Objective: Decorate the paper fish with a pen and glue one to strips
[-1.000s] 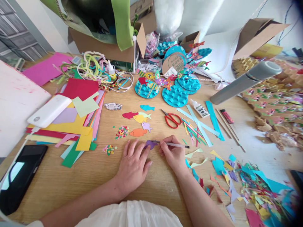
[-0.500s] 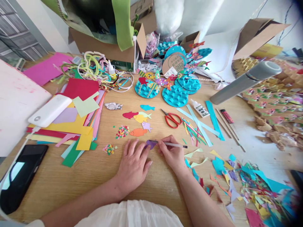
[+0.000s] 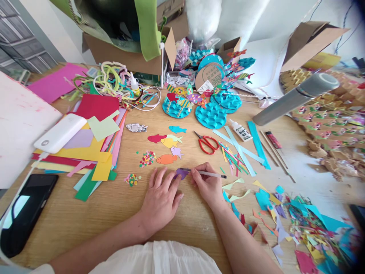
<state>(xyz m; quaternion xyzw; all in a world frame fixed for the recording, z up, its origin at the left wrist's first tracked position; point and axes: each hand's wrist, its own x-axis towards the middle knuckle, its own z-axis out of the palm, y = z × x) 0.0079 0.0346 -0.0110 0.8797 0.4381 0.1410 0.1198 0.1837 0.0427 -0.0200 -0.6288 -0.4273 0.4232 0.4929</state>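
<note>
My left hand (image 3: 162, 196) lies flat on the wooden table, fingers spread, its fingertips on a small purple paper piece (image 3: 181, 174). My right hand (image 3: 207, 186) is closed round a pen (image 3: 211, 174) whose tip touches that paper; the pen's back end points right. Just beyond my hands are paper fish: an orange one (image 3: 167, 159), a lilac one (image 3: 176, 152), a yellow one (image 3: 169, 142), a red one (image 3: 156, 138) and a blue one (image 3: 177, 129). Red-handled scissors (image 3: 207, 145) lie to their right, blades partly apart.
Coloured paper sheets (image 3: 97, 110) and a white power bank (image 3: 60, 133) are at the left, near a black phone (image 3: 25, 213). A glue bottle (image 3: 242, 131) and a grey flask (image 3: 296, 99) stand or lie at the right. Paper scraps (image 3: 313, 228) cover the lower right.
</note>
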